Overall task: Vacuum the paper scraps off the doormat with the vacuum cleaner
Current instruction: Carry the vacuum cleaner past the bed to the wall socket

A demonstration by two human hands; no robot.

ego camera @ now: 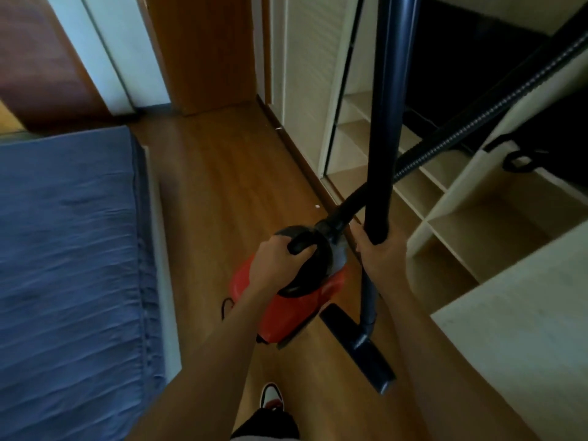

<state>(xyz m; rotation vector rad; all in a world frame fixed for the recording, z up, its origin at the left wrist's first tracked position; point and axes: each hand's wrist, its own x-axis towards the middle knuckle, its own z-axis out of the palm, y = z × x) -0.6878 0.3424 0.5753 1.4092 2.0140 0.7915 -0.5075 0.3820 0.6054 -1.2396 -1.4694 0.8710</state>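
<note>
A red vacuum cleaner with a black top hangs just above the wooden floor at the centre. My left hand is closed around its black carry handle. My right hand grips the dark upright wand, which rises past the top of the frame. Below that hand a thinner tube runs down to the black floor nozzle, which rests on the floor. A ribbed black hose leads from the vacuum body up to the right. Two small white paper scraps lie on the floor ahead. No doormat is in view.
A bed with a blue cover fills the left side. An open wardrobe with pale shelves lines the right. A wooden door stands ahead. A narrow strip of wooden floor runs between bed and wardrobe. My shoe shows at the bottom.
</note>
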